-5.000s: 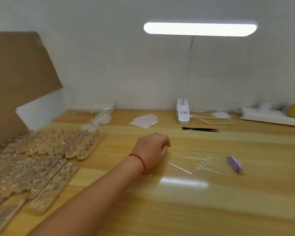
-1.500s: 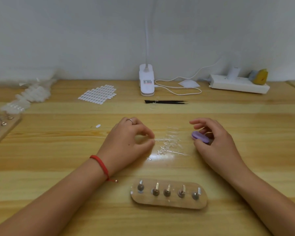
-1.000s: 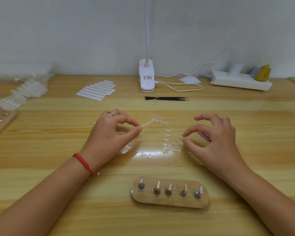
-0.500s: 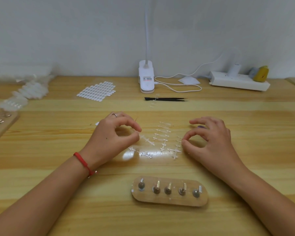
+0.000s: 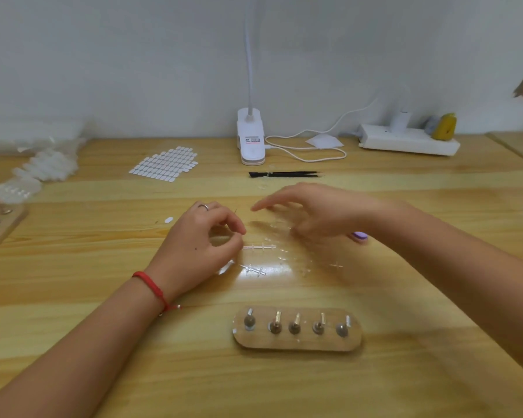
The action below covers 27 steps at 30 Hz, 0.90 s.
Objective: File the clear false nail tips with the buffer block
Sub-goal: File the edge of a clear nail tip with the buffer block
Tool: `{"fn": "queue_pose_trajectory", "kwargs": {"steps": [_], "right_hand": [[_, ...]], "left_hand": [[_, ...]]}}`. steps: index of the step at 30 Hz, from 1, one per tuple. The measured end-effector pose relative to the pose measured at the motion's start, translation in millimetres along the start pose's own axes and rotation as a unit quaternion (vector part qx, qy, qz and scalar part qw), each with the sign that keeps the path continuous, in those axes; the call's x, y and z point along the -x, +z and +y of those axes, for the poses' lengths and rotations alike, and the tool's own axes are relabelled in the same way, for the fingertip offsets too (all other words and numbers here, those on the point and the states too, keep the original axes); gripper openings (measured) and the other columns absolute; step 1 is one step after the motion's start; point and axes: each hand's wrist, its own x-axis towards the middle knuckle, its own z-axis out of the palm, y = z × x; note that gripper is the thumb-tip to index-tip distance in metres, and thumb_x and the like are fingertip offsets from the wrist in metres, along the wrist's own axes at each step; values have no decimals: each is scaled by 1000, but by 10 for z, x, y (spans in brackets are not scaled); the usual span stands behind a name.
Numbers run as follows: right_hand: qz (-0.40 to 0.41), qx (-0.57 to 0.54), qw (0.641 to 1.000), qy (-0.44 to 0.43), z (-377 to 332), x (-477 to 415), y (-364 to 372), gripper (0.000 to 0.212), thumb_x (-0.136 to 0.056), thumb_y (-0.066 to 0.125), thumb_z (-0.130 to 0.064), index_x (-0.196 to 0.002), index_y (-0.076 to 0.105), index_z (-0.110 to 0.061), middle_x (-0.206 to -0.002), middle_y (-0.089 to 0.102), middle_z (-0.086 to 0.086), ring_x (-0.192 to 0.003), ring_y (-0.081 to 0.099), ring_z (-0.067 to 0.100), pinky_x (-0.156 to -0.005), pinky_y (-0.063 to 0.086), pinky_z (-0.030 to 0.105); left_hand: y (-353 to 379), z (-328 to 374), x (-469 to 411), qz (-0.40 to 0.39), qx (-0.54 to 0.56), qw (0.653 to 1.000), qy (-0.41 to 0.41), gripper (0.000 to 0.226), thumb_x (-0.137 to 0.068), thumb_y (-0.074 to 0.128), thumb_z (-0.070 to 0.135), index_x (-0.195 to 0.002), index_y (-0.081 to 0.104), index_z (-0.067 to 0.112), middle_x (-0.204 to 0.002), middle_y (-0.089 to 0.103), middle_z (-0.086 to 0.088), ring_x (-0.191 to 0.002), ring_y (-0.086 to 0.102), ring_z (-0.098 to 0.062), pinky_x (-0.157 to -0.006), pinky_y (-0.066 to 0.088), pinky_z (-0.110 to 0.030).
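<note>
On a wooden table (image 5: 73, 297), the left hand (image 5: 200, 245) pinches one end of a strip of clear nail tips (image 5: 258, 246) between thumb and forefinger, and the strip points toward 3 o'clock. The right hand (image 5: 314, 215), blurred, hovers with fingers stretched out, holding nothing. The purple buffer block (image 5: 360, 235) lies at that hand's 4 o'clock, partly hidden by the wrist. A wooden board (image 5: 296, 342) with five metal pegs sits at 6 o'clock from the hands, and black tweezers (image 5: 284, 174) at 12.
</note>
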Motion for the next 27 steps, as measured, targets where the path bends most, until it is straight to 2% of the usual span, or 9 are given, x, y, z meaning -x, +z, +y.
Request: {"fn": "queue_pose_trajectory", "kwargs": {"steps": [4,9,12,14,16,18,21,24,27], "right_hand": [[-51,69,996,-11,-98,-153,-106,56,-82,69,-4,-120,62,-45,-117,55,-11,-101,56,11,-79,48,26],[-67,81,994,24,-108,-199,-143,41,-77,74,-11,-106,66,-40,-91,56,-8,-72,51,7,-57,38,23],[-54,69,996,34,0,-133,-201,20,-73,80,-18,-80,72,-34,-61,53,-15,-53,47,3,-45,31,14],[-28,29,999,33,112,-21,-248,17,-72,82,-22,-69,71,-34,-53,55,-20,-51,48,0,-44,32,10],[40,-99,994,25,215,123,-262,13,-75,83,-21,-72,74,-31,-67,67,-25,-59,54,-6,-52,37,5],[121,-349,929,26,259,310,-206,10,-73,82,-21,-80,78,-26,-80,73,-16,-67,59,-2,-60,45,8],[155,-623,766,23,297,564,38,22,-67,76,-21,-89,80,-22,-79,70,-5,-67,62,6,-63,52,16],[136,-729,670,19,218,710,314,23,-72,71,-14,-92,80,-19,-80,70,-4,-63,63,5,-61,54,17],[156,-775,613,18,79,705,514,23,-72,69,-11,-92,80,-19,-76,69,-4,-58,61,3,-56,54,17]], "left_hand": [[18,-22,-26,6,-12,1000,0,21,-76,70,8,-76,65,29,-80,61,15,-88,53,-10,-76,37,-9],[16,-46,-28,6,3,1000,-11,17,-78,69,10,-77,67,27,-81,62,15,-90,55,-7,-75,38,-7],[26,-50,-32,2,5,1000,-18,18,-78,69,10,-77,66,28,-81,62,14,-90,55,-7,-76,40,-9],[16,-28,-30,1,4,1000,-23,18,-79,68,9,-77,66,27,-82,62,14,-90,55,-8,-76,39,-9],[-10,52,-8,21,13,1000,-8,21,-79,68,4,-77,65,25,-83,63,14,-88,55,-5,-76,38,-9],[-52,187,44,51,54,997,22,21,-79,68,0,-78,65,21,-82,64,11,-85,54,0,-77,40,-14],[-184,362,254,-14,114,992,44,13,-74,59,20,-86,64,23,-83,66,10,-89,58,-4,-80,43,-18],[-283,377,560,-149,76,984,53,38,-67,61,33,-104,56,33,-106,59,16,-107,53,-6,-88,37,-10],[-250,365,756,-184,28,981,63,56,-67,72,39,-118,48,36,-115,50,24,-118,47,-1,-99,35,-14]]}}
